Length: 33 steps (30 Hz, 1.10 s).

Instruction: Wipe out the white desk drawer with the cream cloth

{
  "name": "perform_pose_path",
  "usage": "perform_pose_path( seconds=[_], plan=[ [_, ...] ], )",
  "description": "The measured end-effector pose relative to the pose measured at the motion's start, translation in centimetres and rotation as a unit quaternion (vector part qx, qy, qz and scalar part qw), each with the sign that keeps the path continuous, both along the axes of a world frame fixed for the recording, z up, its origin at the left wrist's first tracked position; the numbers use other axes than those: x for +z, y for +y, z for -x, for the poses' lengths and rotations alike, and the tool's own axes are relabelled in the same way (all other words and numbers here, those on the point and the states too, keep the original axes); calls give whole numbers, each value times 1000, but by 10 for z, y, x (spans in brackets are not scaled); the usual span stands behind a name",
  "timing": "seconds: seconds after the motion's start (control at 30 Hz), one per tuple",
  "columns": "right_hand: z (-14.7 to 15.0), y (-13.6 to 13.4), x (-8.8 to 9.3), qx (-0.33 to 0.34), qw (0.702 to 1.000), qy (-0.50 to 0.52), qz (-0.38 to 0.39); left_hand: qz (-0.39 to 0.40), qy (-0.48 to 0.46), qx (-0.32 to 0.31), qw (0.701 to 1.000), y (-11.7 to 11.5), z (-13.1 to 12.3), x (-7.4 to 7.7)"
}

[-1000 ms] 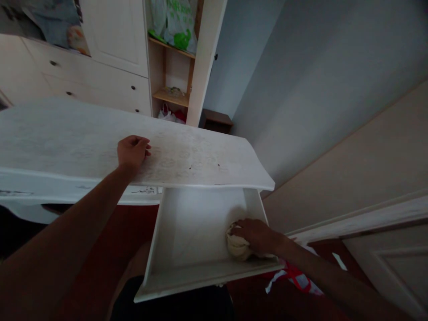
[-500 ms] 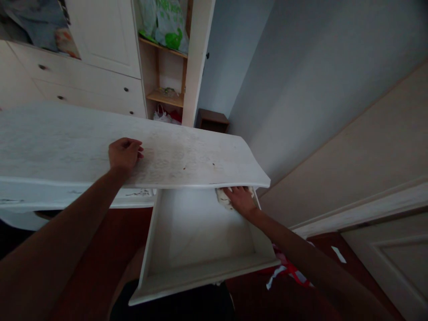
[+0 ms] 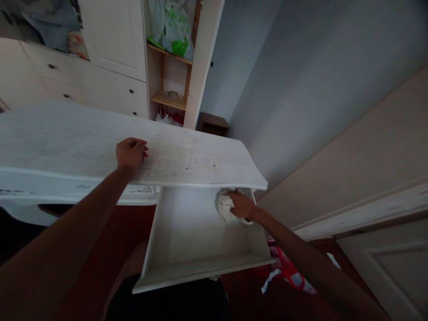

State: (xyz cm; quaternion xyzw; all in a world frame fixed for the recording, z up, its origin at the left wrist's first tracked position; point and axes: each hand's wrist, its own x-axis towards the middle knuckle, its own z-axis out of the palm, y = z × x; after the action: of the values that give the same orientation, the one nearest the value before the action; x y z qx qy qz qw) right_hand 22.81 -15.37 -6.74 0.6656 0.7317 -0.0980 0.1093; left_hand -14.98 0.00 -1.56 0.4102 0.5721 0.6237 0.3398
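Observation:
A white drawer [image 3: 194, 232] is pulled out from under a white table [image 3: 207, 156] whose top is smudged with dark marks. Inside it, near the back right corner, my right hand [image 3: 243, 205] grips a crumpled cream cloth [image 3: 225, 207]. Part of the cloth bunches out to the left of the fingers, and a bit shows below the wrist. My left hand [image 3: 130, 152] rests on the tabletop with curled fingers; whether anything lies inside them is hidden.
Behind the table stands a white wardrobe [image 3: 113, 35] with an open door and plastic bags [image 3: 179, 31] on a shelf. A small brown cabinet [image 3: 213, 124] sits in the corner. A grey wall [image 3: 301, 80] rises at the right. A red and white bag [image 3: 287, 272] lies on the floor.
My right hand has come slightly forward from the drawer's back, and the cloth is more bunched under it. The left hand stays curled on the tabletop. The view has shifted a little.

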Motion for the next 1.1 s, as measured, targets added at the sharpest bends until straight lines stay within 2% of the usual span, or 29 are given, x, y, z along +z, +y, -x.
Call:
perform_pose_path(
  seconds=[0.2,0.33,0.4,0.5,0.6,0.67,0.77,0.83,0.97,1.1],
  plan=[
    [3,-53,-11,-5,996,59,62,1,-4,-5,1000,1,0,0],
    [5,-93,-15,33,988,91,124,1,-14,-2,1000,-1,-2,1],
    [6,-106,-15,50,987,94,122,-1,-18,-3,1000,-1,-2,1],
    [7,-115,-11,49,990,92,92,-6,-15,-8,1000,0,-1,0],
    [2,-115,4,55,990,126,38,-3,-10,-6,1000,0,-1,0],
    [-7,-113,17,71,987,132,-49,1,-7,-4,1000,-1,-2,1],
    [-26,-105,34,76,975,67,-197,9,3,-2,1000,-1,-3,2],
    [-40,-98,39,68,967,30,-245,12,14,1,1000,-1,-3,3],
    [-61,-90,35,56,964,52,-253,12,22,12,1000,1,-2,1],
    [-68,-110,31,77,969,110,-205,4,25,12,1000,6,0,-4]
  ],
)
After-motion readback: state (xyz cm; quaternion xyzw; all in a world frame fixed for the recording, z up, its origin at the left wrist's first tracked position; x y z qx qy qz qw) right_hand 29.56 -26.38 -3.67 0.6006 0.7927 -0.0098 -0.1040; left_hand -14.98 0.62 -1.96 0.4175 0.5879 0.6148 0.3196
